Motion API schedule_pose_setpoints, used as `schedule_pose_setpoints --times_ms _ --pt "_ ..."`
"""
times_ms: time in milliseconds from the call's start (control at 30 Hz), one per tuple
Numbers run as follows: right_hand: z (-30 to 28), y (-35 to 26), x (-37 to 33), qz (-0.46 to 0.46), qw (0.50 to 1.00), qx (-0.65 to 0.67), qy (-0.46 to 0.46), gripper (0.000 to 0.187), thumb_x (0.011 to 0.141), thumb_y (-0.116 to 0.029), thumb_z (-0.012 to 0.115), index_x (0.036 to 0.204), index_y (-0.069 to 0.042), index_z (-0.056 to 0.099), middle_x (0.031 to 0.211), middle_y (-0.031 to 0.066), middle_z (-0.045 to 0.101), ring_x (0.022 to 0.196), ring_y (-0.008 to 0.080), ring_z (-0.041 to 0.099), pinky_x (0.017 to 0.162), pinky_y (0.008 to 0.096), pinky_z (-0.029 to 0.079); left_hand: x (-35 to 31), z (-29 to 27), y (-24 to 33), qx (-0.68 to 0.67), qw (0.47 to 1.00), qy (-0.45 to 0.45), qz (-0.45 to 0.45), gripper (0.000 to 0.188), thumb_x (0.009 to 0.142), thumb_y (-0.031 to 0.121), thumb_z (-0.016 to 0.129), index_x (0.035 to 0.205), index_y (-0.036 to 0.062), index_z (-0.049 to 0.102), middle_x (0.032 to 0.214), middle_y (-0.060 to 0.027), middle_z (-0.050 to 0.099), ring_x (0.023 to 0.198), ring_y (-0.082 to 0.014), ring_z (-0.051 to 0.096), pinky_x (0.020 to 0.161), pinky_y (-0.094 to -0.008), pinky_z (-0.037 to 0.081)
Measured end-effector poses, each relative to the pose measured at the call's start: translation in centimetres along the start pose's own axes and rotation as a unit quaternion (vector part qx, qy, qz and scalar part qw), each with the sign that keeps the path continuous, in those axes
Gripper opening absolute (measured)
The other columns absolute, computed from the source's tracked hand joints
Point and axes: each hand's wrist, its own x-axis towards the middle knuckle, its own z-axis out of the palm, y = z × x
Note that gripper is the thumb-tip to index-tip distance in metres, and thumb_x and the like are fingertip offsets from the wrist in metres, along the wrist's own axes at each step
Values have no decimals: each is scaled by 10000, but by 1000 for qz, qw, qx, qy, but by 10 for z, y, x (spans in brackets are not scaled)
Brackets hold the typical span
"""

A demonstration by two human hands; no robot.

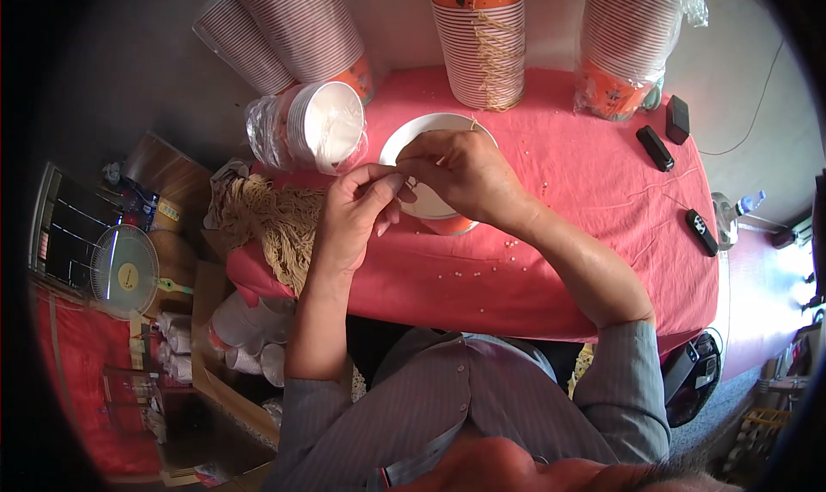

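My left hand (pixel 354 216) and my right hand (pixel 471 172) meet over an orange-and-white paper bucket (pixel 452 227) on the red tablecloth. Both are closed, thumb and fingertips pinched close together. Whatever they pinch is too small and too covered by the fingers to name. The bucket stands upright with its white rim facing me, and my hands hide much of its opening. A short tan strand (pixel 474 123) shows at its far rim. Small pale beads (pixel 512 244) lie scattered on the cloth beside and in front of it.
A tan cord bundle (pixel 280 225) hangs over the table's left edge. Behind stand a bucket stack draped with cords (pixel 465 57) and a plastic-wrapped stack (pixel 615 44); wrapped buckets (pixel 323 126) lie at left. Black devices (pixel 656 148) sit at right. An open carton (pixel 215 354) holds more buckets.
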Motion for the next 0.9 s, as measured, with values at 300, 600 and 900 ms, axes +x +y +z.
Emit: schedule_pose_setpoints --times_ms 300,600,900 --pt "-15 -2 2 8 999 5 -47 195 994 -125 739 1138 -13 806 981 119 822 933 225 786 874 369 621 -1 -1 2 -27 999 20 -3 120 1065 161 692 1085 49 728 890 -48 750 631 -47 604 483 -183 390" --pt "-15 -3 -1 37 997 -35 -65 215 957 -135 741 1137 -44 815 1019 136 826 903 258 790 844 398 623 -1 9 7 1 999 39 1 125 1051 145 650 963 64 686 803 -31 704 556 -54 558 440 -202 351" --pt "-3 -3 -1 -67 985 -157 -8 159 988 -143 707 1096 -56 786 958 179 790 859 377 778 782 477 621 4 4 6 96 994 36 -31 148 1018 160 577 943 60 656 685 -39 624 456 -87 492 390 -241 308"
